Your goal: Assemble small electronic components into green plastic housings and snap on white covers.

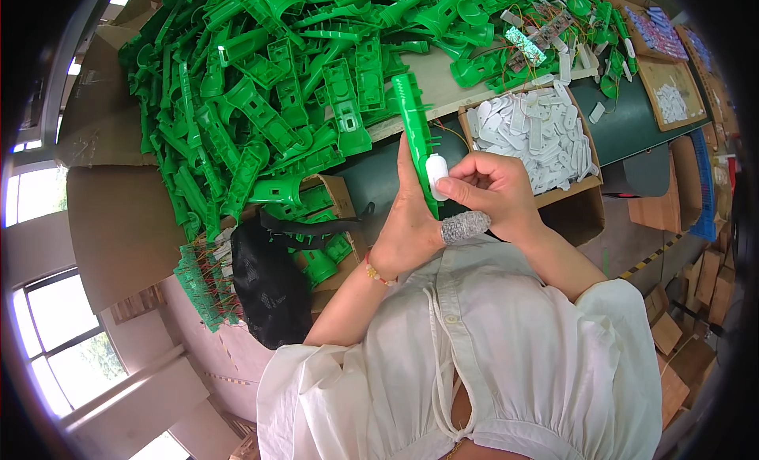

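Green plastic shell (pixel 409 110) and white oval cover (pixel 436 174), held in two hands at the bench (pixel 365 183).
The left hand (pixel 408 232) has its grip closed around the shell's near part, a grey wrap (pixel 465 227) on its thumb; the right hand's (pixel 504 197) grip pinches the cover at the shell's near end. Far left lies a heap of green shells (pixel 261 96); to the right sits a carton (pixel 571 191) of white plastic pieces (pixel 528 128).

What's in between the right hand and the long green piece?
In the head view, a small white piece with rounded ends: the right hand holds it at the long green piece.
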{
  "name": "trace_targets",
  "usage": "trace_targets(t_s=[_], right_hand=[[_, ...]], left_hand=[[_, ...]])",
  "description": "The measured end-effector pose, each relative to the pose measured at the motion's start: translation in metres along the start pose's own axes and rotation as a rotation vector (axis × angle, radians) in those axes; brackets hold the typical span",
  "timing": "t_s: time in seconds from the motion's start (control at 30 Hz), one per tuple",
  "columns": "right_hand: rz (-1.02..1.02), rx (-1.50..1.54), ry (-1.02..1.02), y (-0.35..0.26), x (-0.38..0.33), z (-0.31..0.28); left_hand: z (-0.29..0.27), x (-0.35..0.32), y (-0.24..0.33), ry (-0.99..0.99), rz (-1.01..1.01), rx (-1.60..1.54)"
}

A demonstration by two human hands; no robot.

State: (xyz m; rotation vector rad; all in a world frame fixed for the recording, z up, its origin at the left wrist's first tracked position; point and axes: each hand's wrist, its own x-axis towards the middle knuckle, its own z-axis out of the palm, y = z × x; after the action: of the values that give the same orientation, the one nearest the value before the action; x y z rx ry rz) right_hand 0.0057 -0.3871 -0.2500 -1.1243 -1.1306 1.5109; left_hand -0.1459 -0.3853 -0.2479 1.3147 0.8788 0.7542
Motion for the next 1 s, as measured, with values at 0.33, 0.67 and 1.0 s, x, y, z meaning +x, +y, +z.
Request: trace_targets(t_s=[0.33, 0.67, 1.0], right_hand=[[-0.085, -0.518, -0.31, 0.015, 0.008, -0.003], [-0.543, -1.637, 0.135, 0.069, 0.091, -0.004], [-0.339, -0.982, 0.153, 0.047, 0.072, -0.001]], left_hand=[[-0.008, -0.012, -0.041, 0.239, -0.071, 0.089], [-0.053, -0.008, -0.029, 0.578, -0.174, -0.492], [-0.052, -0.011, -0.043, 0.509, -0.16, -0.415]])
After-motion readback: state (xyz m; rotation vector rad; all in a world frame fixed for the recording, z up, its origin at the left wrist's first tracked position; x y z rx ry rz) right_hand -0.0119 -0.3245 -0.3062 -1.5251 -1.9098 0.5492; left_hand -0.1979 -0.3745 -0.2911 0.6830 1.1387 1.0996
